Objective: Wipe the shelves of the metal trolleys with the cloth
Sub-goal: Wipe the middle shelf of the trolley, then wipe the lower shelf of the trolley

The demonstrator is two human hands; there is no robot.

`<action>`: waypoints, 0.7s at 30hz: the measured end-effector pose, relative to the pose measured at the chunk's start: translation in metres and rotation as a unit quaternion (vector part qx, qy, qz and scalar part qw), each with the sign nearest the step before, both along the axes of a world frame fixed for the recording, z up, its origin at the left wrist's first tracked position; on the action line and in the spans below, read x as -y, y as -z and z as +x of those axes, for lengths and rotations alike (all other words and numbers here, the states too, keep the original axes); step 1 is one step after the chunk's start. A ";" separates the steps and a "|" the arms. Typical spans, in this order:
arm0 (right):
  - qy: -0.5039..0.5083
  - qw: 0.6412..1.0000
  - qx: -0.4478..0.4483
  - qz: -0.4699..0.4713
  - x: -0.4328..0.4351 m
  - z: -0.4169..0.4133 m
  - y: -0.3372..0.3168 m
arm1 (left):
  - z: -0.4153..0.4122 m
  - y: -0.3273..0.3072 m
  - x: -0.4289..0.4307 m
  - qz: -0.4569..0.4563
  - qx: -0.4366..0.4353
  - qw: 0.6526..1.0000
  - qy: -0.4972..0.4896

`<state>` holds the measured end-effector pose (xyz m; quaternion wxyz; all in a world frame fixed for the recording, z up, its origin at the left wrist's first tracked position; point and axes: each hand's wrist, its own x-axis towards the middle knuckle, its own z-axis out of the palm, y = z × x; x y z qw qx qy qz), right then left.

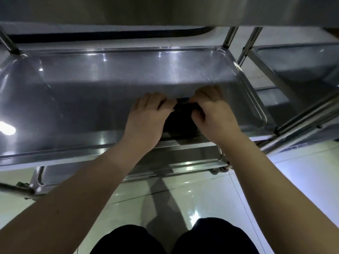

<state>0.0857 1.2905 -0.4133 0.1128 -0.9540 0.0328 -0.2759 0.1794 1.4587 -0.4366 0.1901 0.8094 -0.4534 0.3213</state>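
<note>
A shiny metal trolley shelf (pixel 82 99) fills the middle of the head view, under the edge of an upper shelf (pixel 165 11). A dark cloth (pixel 180 118) lies on the shelf near its front rim, right of centre. My left hand (pixel 146 118) and my right hand (pixel 214 114) rest side by side on the shelf, each pinching an upper corner of the cloth. Most of the cloth is hidden between and under my hands.
A lower shelf (pixel 183 162) shows beneath the front rim. A second metal trolley (pixel 297 63) stands close on the right, its posts (pixel 245 46) almost touching. Pale glossy floor tiles (pixel 201 198) lie below, and my dark-trousered knees (pixel 174 239) are at the bottom edge.
</note>
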 end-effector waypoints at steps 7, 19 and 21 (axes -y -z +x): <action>-0.016 0.995 0.100 -0.013 0.019 -0.059 -0.059 | -0.036 -0.062 0.021 -0.072 -0.032 0.992 0.098; 0.019 0.998 0.017 0.053 0.033 -0.181 -0.007 | -0.129 0.005 0.048 -0.035 -0.088 0.963 0.251; 0.031 0.997 -0.004 0.076 0.034 -0.193 0.019 | -0.136 0.029 0.052 -0.005 -0.119 0.959 0.258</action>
